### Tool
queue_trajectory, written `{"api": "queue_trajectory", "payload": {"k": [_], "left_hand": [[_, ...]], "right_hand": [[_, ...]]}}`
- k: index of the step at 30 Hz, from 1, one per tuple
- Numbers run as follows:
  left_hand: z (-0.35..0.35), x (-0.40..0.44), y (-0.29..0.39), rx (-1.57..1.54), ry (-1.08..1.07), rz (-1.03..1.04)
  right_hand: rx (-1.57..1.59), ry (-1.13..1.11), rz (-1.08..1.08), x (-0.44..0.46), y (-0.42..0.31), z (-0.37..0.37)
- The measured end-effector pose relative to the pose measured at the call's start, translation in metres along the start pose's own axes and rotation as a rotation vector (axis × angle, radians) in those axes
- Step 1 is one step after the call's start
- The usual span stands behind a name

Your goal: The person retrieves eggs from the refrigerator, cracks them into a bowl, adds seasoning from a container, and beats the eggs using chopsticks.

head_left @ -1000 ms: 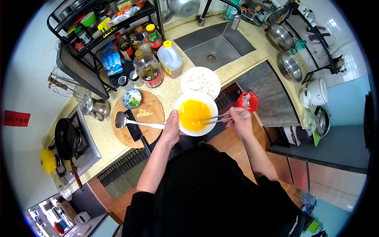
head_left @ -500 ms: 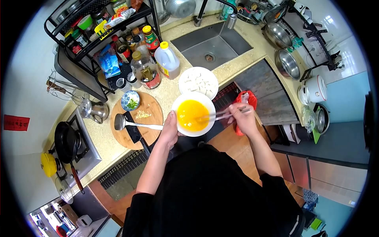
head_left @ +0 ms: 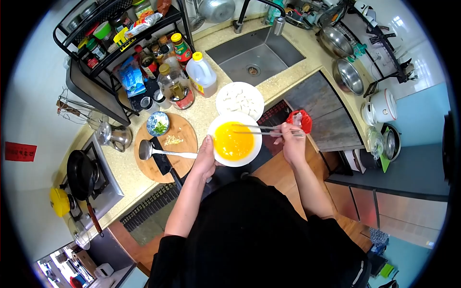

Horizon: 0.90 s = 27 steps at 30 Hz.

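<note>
My left hand [head_left: 205, 161] grips the left rim of a white bowl [head_left: 258, 149] that holds yellow beaten egg [head_left: 230, 144]. In my right hand [head_left: 292, 144] is a pair of chopsticks [head_left: 266, 130], their tips in the egg near the bowl's far side. Just beyond the bowl, a white plate [head_left: 220, 102] bears white cubes that look like tofu. To the left lies a round wooden cutting board [head_left: 185, 129] with chopped garlic-like bits [head_left: 173, 139], a ladle [head_left: 146, 150], a black-bladed knife [head_left: 162, 161] and a small blue-patterned bowl [head_left: 165, 116] of chopped greens.
Behind stand a large oil bottle [head_left: 176, 89], a white jug [head_left: 201, 74] and a black spice rack [head_left: 105, 60]. The sink [head_left: 235, 57] is at the back. A frying pan [head_left: 79, 173] sits on the stove at left. A red bag [head_left: 307, 124] hangs right of the bowl.
My right hand has shifted slightly left and down, and the chopsticks' tips have moved towards the far side of the egg. My left hand and the bowl stay nearly in place.
</note>
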<state>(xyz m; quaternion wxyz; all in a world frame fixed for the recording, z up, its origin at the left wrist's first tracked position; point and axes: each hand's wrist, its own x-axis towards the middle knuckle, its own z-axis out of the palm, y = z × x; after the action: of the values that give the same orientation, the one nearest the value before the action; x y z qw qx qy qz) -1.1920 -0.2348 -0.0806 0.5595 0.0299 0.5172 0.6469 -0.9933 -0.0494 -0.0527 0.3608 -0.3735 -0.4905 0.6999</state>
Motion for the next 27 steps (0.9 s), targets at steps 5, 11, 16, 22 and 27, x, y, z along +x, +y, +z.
{"api": "queue_trajectory", "payload": {"k": [5, 11, 16, 22, 27], "left_hand": [[-0.005, 0.005, -0.002, -0.013, -0.072, 0.015], [-0.002, 0.005, -0.003, -0.007, -0.042, 0.008], [0.002, 0.007, -0.002, 0.005, -0.015, 0.002], [0.001, 0.01, -0.003, 0.003, -0.018, -0.011], [0.0, 0.011, -0.004, 0.008, -0.059, 0.006]], "right_hand": [[0.035, 0.008, 0.054, -0.003, 0.012, -0.003], [-0.002, -0.041, 0.177, -0.008, 0.009, 0.004], [-0.011, -0.061, 0.235, -0.008, 0.016, 0.001], [-0.039, -0.059, 0.206, -0.005, 0.013, 0.001], [0.034, 0.075, 0.074, 0.002, 0.012, -0.002]]}}
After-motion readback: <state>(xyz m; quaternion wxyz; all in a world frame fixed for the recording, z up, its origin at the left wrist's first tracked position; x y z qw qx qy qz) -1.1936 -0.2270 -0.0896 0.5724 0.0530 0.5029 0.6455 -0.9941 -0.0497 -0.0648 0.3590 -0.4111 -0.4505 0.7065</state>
